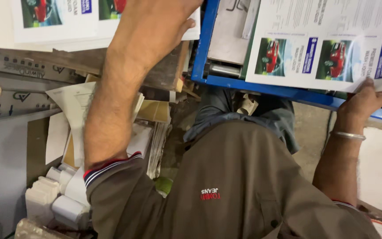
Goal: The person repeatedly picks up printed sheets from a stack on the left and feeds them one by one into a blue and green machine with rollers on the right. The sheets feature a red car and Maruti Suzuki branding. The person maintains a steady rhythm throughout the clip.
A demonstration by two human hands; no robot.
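Right hand [362, 102]: pinches printed sheet [328, 40] on blue frame [205, 44]. Left hand [155, 22]: on sheet stack [58, 20], grip unclear. Stacking partway.

left hand [164, 17] reaching forward, right hand [364, 102] gripping

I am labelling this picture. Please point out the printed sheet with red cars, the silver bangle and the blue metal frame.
Printed sheet with red cars [328, 40], head view, middle.
Silver bangle [348, 136], head view, band.
Blue metal frame [205, 44], head view, upright edge.
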